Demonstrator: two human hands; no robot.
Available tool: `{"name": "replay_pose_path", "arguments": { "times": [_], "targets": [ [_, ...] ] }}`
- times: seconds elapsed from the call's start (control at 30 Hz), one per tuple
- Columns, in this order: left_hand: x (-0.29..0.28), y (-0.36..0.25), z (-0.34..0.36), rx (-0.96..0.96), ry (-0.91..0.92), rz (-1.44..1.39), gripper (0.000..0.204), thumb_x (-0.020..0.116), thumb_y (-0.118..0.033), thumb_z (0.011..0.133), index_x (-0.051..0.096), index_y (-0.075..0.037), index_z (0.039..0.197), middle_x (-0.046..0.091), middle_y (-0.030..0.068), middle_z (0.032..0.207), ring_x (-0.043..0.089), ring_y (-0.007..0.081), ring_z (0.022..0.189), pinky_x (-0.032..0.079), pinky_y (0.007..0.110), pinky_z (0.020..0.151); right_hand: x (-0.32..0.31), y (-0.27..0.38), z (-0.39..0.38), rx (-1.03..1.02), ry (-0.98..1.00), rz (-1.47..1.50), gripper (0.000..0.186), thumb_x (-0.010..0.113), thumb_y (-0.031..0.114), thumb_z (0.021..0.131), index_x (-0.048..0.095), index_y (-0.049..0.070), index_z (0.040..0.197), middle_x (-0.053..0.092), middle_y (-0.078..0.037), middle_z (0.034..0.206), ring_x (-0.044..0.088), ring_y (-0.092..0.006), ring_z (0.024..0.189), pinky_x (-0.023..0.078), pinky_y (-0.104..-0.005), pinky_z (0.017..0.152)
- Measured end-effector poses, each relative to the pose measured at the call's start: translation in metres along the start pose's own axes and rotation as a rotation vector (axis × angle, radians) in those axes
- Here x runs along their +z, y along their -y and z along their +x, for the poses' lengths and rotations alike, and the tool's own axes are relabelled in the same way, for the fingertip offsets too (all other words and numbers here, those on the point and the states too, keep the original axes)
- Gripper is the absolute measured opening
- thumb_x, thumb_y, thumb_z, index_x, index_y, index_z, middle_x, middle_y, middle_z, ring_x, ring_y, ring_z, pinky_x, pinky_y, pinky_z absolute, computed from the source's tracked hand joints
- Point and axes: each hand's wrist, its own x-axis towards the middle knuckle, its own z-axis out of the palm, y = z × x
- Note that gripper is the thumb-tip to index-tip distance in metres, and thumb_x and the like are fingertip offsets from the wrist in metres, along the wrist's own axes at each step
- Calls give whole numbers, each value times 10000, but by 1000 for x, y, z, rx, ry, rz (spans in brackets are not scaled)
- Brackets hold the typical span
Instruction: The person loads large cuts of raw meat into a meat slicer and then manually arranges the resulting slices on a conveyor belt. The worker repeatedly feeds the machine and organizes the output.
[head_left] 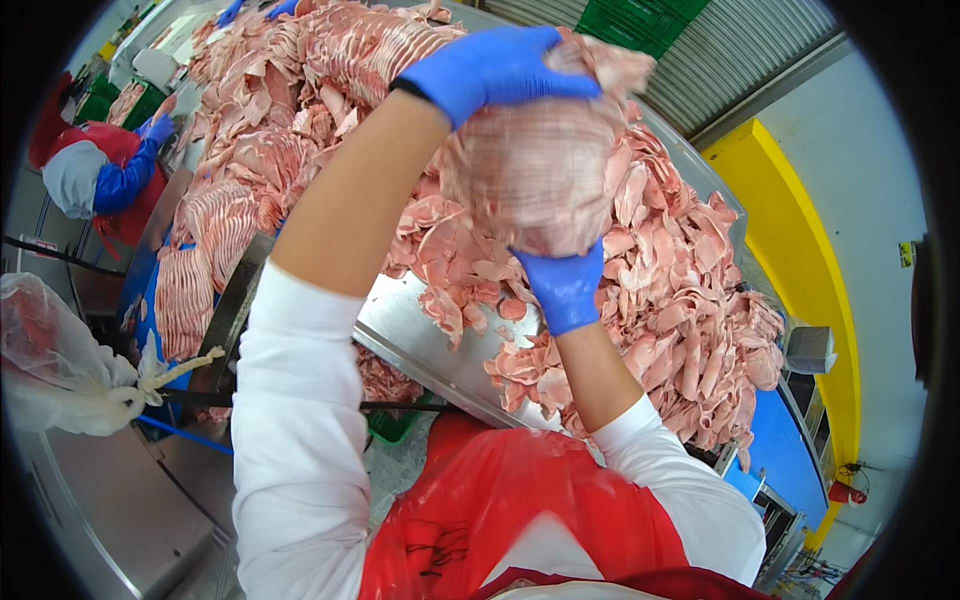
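Steel table (pixel 420 345) heaped with sliced raw meat (pixel 690 300), clear bag of meat slices (pixel 540 165) lifted above it, left hand (pixel 495 68) gripping bag top, right hand (pixel 565 288) cupping underneath, tied clear plastic bag (pixel 50 360) far left, green crates (pixel 640 20) behind, small yellow wall sign (pixel 906 253) right

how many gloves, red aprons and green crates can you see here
blue gloves: 3 – left hand on top of the bag of sliced meat, right hand beneath it, and a co-worker's glove at far left
red aprons: 2 – the person's own apron, the co-worker's apron
green crates: 2 – top crate, low crate
total: 7
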Motion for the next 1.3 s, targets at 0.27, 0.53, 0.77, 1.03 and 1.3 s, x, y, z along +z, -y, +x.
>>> {"name": "replay_pose_path", "arguments": {
  "times": [0.27, 0.53, 0.77, 1.03, 1.3],
  "targets": [
    [183, 114, 53, -176, -521, 690, 776, 537, -691, 902, 549, -170, 1477, 450, 171, 1560, 324, 505, 1462, 129, 771, 1147, -27, 17, 47, 204, -308, -523, 728, 511, 496, 1051, 258, 115, 1618, 353, -134, 1618, 512, -354, 1357, 456, -551, 1093],
    [205, 122, 76, -163, -384, 762, 687, 483, -678, 948, 603, -193, 1419, 454, 168, 1574, 315, 470, 1489, 145, 764, 1148, -92, 100, -158, 307, -522, -1157, 569, 500, 477, 1067, 499, 136, 1522, 594, -111, 1452, 563, -252, 1320, 440, -396, 1100],
    [175, 103, 69, -346, -90, 889, 789, 430, -712, 967, 402, -218, 1583, 341, 168, 1652, 269, 512, 1503, 214, 757, 1132, -88, 139, -292, 212, -458, -1623, 551, 491, 454, 1068, 549, 69, 1459, 604, -148, 1445, 559, -272, 1352, 415, -375, 1142],
    [358, -41, 13, 344, -53, 388, 606, 682, -391, 953, 530, -125, 1475, 473, 211, 1548, 335, 508, 1470, 277, 642, 1173, -96, 251, -408, 34, -848, -1585, 555, 510, 473, 1056, 573, 76, 1437, 626, -180, 1400, 602, -288, 1292, 444, -384, 1110],
    [496, -214, 41, 453, 141, -190, 418, 712, -229, 956, 633, -57, 1329, 616, 174, 1405, 495, 395, 1392, 376, 488, 1161, -154, 380, -471, -451, -960, -1532, 420, 565, 322, 1061, 625, 24, 1352, 687, -136, 1302, 651, -219, 1202, 491, -341, 1046]
  ]
}}
